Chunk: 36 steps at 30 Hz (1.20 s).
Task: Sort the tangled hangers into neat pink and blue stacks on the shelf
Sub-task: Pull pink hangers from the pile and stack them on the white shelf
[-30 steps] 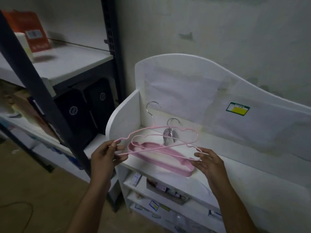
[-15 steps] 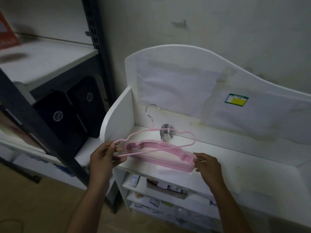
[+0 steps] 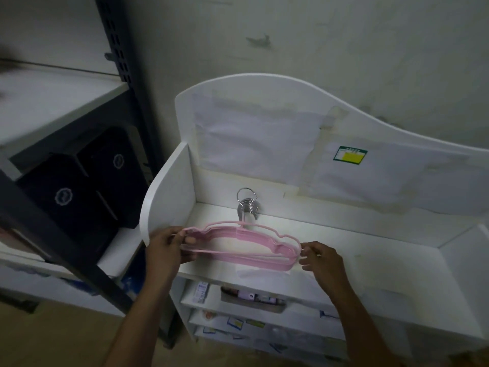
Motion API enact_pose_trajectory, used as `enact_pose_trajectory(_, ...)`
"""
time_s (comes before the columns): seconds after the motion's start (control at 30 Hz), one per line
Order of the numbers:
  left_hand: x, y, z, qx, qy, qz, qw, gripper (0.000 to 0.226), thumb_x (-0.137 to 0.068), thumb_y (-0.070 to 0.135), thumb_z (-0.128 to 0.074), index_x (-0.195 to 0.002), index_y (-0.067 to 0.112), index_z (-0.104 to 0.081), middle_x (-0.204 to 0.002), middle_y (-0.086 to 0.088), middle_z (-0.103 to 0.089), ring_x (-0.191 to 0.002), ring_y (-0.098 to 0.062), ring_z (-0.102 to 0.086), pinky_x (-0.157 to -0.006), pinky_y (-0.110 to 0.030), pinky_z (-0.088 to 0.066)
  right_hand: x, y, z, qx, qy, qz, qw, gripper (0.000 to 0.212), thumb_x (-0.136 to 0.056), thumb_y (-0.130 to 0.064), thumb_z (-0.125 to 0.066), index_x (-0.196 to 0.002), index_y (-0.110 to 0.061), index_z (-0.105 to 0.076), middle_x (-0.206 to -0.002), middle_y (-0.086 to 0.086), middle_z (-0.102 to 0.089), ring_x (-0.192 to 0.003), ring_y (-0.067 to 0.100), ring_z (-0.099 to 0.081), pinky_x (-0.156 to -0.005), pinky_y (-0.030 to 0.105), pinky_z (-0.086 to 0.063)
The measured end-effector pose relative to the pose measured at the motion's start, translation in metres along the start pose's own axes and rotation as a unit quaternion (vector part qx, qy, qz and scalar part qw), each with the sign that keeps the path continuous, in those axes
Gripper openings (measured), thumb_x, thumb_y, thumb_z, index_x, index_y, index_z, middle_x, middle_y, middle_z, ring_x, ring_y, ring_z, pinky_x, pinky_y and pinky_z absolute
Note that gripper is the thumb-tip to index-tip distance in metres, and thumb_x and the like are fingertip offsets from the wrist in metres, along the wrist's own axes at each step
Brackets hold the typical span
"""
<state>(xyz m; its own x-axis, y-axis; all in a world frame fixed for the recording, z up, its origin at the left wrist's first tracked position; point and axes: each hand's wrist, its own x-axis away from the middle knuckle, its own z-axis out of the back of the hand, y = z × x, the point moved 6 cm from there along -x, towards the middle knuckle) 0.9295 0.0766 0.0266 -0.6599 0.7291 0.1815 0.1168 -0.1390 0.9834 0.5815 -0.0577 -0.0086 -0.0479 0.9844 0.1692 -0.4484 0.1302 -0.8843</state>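
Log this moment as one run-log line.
step: stacking pink | left hand: grips pink plastic hanger stack left end | right hand: pinches right end | stack: on white shelf | blue stack: not visible

Dim room. Stained pale wall (image 3: pixel 344 49) from 11 to 2 o'clock. Dark metal rack (image 3: pixel 124 62) at 9 to 10 o'clock, white board (image 3: pixel 53 102) on top, black boxes (image 3: pixel 79 192) beneath. White unit (image 3: pixel 264 115) at centre with curved back, taped papers (image 3: pixel 254 144), green-yellow label (image 3: pixel 350 155) at 2 o'clock. Brownish floor (image 3: pixel 53 340) at 7 o'clock.
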Motion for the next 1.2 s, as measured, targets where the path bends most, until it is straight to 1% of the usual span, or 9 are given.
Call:
enact_pose_trajectory(0.2, -0.021, -0.017, -0.010, -0.061, -0.005, 0.011, 0.998, 0.027, -0.101, 0.007, -0.046, -0.084, 0.010, -0.067, -0.076, -0.016, -0.066, -0.067, -0.038, -0.064, -0.047, -0.033, -0.058, 0.002, -0.005, -0.006, 0.041, -0.029, 0.034, 0.998, 0.011, -0.093, -0.016, -0.063, -0.097, -0.022, -0.072, -0.089, -0.004, -0.072, -0.078, 0.018, -0.070, -0.073, 0.039, -0.061)
enact_pose_trajectory(0.4, -0.024, -0.016, -0.012, -0.137, 0.011, -0.028, 0.990, 0.033, -0.097, -0.003, -0.045, -0.080, 0.015, -0.066, -0.079, -0.014, -0.067, -0.072, -0.035, -0.066, -0.053, -0.043, -0.060, 0.002, -0.008, -0.009, 0.107, -0.028, 0.061, 0.992, 0.014, -0.089, -0.015, -0.067, -0.098, -0.022, -0.073, -0.092, -0.007, -0.071, -0.083, 0.010, -0.068, -0.079, 0.038, -0.059)
enact_pose_trajectory(0.47, -0.027, -0.016, -0.011, -0.165, 0.025, -0.043, 0.985, 0.032, -0.095, -0.004, -0.046, -0.082, 0.015, -0.067, -0.080, -0.012, -0.068, -0.071, -0.033, -0.067, -0.054, -0.045, -0.060, 0.001, -0.012, -0.009, 0.144, -0.016, 0.079, 0.986, 0.017, -0.085, -0.011, -0.070, -0.099, -0.020, -0.073, -0.093, -0.006, -0.071, -0.082, 0.007, -0.065, -0.077, 0.023, -0.056)
enact_pose_trajectory(0.53, -0.027, -0.012, -0.010, -0.187, 0.040, -0.057, 0.980, 0.030, -0.093, -0.006, -0.046, -0.085, 0.014, -0.067, -0.081, -0.010, -0.068, -0.069, -0.031, -0.067, -0.056, -0.046, -0.060, 0.001, -0.020, -0.008, 0.180, 0.001, 0.096, 0.979, 0.020, -0.082, -0.008, -0.071, -0.100, -0.018, -0.073, -0.093, -0.006, -0.069, -0.080, 0.004, -0.061, -0.071, 0.003, -0.042)
enact_pose_trajectory(0.6, -0.026, -0.007, -0.009, -0.223, 0.055, -0.079, 0.970, 0.026, -0.093, -0.004, -0.048, -0.092, 0.013, -0.068, -0.085, -0.009, -0.068, -0.072, -0.029, -0.067, -0.065, -0.046, -0.060, 0.000, -0.025, -0.009, 0.195, 0.006, 0.098, 0.976, 0.023, -0.080, -0.006, -0.071, -0.099, -0.019, -0.073, -0.092, -0.006, -0.067, -0.076, -0.001, -0.058, -0.065, 0.000, -0.039)
enact_pose_trajectory(0.77, -0.022, -0.001, -0.012, -0.336, 0.069, -0.126, 0.931, 0.021, -0.092, 0.001, -0.056, -0.106, 0.007, -0.070, -0.098, -0.014, -0.070, -0.092, -0.030, -0.066, -0.089, -0.039, -0.052, -0.004, -0.026, -0.013, 0.216, 0.000, 0.091, 0.972, 0.023, -0.079, -0.006, -0.070, -0.099, -0.019, -0.073, -0.091, -0.005, -0.067, -0.073, -0.001, -0.059, -0.071, 0.009, -0.044)
enact_pose_trajectory(0.87, -0.018, -0.004, -0.019, -0.392, 0.047, -0.167, 0.903, 0.031, -0.082, -0.008, -0.060, -0.109, 0.004, -0.069, -0.103, -0.017, -0.067, -0.094, -0.034, -0.064, -0.087, -0.040, -0.050, -0.004, -0.022, -0.014, 0.224, -0.007, 0.085, 0.971, 0.022, -0.079, -0.008, -0.070, -0.097, -0.019, -0.073, -0.088, -0.006, -0.067, -0.081, 0.010, -0.063, -0.083, 0.029, -0.053)
enact_pose_trajectory(1.03, -0.018, -0.005, -0.022, -0.433, 0.025, -0.193, 0.880, 0.036, -0.078, -0.010, -0.061, -0.107, 0.008, -0.070, -0.105, -0.013, -0.066, -0.094, -0.032, -0.064, -0.082, -0.040, -0.051, -0.008, -0.020, -0.017, 0.241, -0.017, 0.082, 0.967, 0.018, -0.080, -0.014, -0.073, -0.097, -0.019, -0.072, -0.090, -0.004, -0.070, -0.079, 0.010, -0.063, -0.077, 0.024, -0.050)
enact_pose_trajectory(1.2, -0.033, -0.007, -0.026, -0.444, -0.009, -0.189, 0.876, 0.044, -0.075, -0.013, -0.058, -0.109, 0.011, -0.070, -0.116, -0.005, -0.062, -0.097, -0.023, -0.064, -0.087, -0.030, -0.050, -0.007, -0.026, -0.028, 0.275, -0.025, 0.103, 0.956, 0.011, -0.082, -0.023, -0.071, -0.092, -0.027, -0.071, -0.087, -0.010, -0.070, -0.079, 0.010, -0.065, -0.075, 0.031, -0.054)
